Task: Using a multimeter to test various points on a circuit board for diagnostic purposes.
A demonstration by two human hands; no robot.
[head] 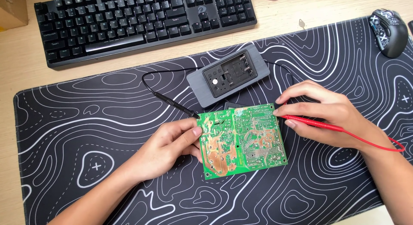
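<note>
circuit board (241,139): green, solder side up, lying on the desk mat (86,134) in the middle of the view, slightly tilted, one corner over a small dark object that is mostly hidden.
left hand (167,147): rests against the board's left edge, thumb pressed on the rim, fingers curled under or beside it; it steadies the board rather than lifting it, as far as can be told.
right hand (327,115): fingers pinched round the red probe (309,121), held like a pen; the tip meets the board's upper right edge.
black probe (174,104): lies loose on the mat, its tip touching or just at the board's upper left corner; no hand holds it.
meter (229,75): grey housing just behind the board, back side up with its battery bay open and empty-looking; the black lead (148,76) loops out to its left, the red lead (378,143) runs off under the right wrist.
step in hand: judged to be probing contact points on the solder side, with one probe placed by hand and the other parked at the corner.
next move calls for: a steady board under the left thumb, and a fine, light shift of the red tip onto one chosen solder pad without bridging its neighbours.
surroundings: black keyboard (146,22) beyond the mat, patterned mouse (389,31) at the far right, a cardboard box corner (13,9) at the upper left.
</note>
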